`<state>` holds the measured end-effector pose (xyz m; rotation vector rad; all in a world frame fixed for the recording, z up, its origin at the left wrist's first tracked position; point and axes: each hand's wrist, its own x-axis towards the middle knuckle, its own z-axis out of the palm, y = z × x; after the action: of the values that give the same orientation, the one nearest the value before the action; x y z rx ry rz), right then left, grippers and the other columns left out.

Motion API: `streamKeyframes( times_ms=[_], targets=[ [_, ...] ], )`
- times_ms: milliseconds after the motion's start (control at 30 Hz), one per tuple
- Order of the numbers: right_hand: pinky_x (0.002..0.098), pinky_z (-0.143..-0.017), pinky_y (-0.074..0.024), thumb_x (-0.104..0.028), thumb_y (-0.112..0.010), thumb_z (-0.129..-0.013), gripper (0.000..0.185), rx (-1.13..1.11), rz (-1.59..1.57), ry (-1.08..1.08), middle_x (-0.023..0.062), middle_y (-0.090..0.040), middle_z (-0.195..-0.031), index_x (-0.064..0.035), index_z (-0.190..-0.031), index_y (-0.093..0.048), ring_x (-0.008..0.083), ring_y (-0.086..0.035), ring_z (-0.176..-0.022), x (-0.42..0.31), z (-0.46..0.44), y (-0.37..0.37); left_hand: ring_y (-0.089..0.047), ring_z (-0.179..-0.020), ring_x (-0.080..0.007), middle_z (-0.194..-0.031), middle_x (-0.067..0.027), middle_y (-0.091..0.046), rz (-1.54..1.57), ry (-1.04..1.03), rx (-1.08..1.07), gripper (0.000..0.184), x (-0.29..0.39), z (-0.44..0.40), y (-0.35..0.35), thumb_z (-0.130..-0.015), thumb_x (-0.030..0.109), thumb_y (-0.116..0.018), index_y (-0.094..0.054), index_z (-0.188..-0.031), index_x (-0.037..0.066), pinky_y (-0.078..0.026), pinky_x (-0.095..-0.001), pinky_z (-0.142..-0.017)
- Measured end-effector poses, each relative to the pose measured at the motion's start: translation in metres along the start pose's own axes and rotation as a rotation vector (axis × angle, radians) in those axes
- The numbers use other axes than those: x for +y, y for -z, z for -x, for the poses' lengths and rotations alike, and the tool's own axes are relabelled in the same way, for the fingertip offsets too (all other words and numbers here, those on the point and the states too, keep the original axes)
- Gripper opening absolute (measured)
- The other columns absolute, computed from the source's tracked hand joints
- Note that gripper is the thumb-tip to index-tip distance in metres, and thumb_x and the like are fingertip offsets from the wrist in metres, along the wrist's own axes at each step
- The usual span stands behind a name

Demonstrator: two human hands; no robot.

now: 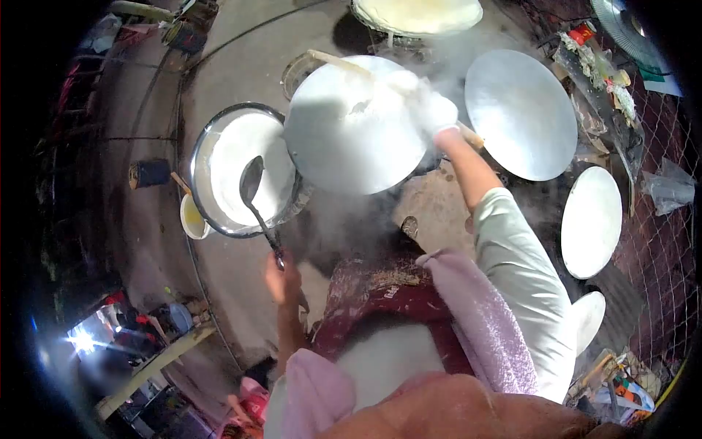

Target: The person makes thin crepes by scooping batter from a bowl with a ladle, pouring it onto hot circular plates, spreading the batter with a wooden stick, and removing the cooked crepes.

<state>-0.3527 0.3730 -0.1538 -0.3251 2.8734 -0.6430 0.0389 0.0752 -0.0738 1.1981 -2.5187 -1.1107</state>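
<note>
My left hand is closed around the dark handle of a ladle. The ladle's bowl is over a wide metal-rimmed basin of white liquid. To the right of the basin lies a large round griddle with a whitish surface, giving off steam. My right hand, in a white glove, is at the griddle's right side. It is closed on a long wooden stick that slants across the griddle's far part, its near end showing beside my wrist. Steam blurs my right fingers and the stick's middle.
A second round griddle stands at the right. Beyond is a round pale-topped surface. White discs lean along the right, near wire mesh. A small yellowish container sits left of the basin. A person in pink shows at lower left.
</note>
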Motion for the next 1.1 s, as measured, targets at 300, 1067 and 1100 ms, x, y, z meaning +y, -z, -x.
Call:
streamKeyframes(
  times_ms=[300, 1067, 1100],
  targets=[
    [0.0299, -0.101, -0.0400, -0.027, -0.065, -0.089, 0.050, 0.095, -1.090, -0.208, 0.0143, -0.056, -0.131, -0.0022, -0.131, -0.053, 0.0190, -0.054, -0.119, 0.029, 0.165, -0.016, -0.055, -0.064, -0.0224, -0.073, -0.0121, -0.058, -0.005, -0.051, -0.079, 0.019, 0.049, 0.004, -0.013, -0.091, 0.019, -0.058, -0.059, -0.093, 0.000, -0.045, -0.0355, -0.060],
    [0.0237, -0.094, -0.0444, -0.021, -0.061, -0.092, 0.039, 0.037, -0.854, -0.342, 0.0069, -0.062, -0.123, -0.0018, -0.126, -0.058, 0.0114, -0.057, -0.106, -0.001, 0.264, -0.068, -0.039, -0.048, -0.0095, -0.064, -0.0025, -0.046, 0.563, 0.097, -0.990, 0.013, 0.161, -0.176, -0.177, -0.091, 0.006, -0.050, -0.049, -0.079, 0.001, -0.031, -0.0250, -0.040],
    [0.0239, -0.093, -0.0446, -0.023, -0.061, -0.092, 0.039, 0.055, -0.812, -0.206, 0.0064, -0.062, -0.122, -0.0029, -0.125, -0.058, 0.0115, -0.058, -0.106, -0.019, 0.266, -0.086, -0.039, -0.048, -0.0097, -0.064, -0.0024, -0.046, 0.573, 0.141, -0.969, 0.013, 0.161, -0.166, -0.171, -0.091, 0.006, -0.050, -0.049, -0.078, 0.001, -0.031, -0.0248, -0.039]
  ],
)
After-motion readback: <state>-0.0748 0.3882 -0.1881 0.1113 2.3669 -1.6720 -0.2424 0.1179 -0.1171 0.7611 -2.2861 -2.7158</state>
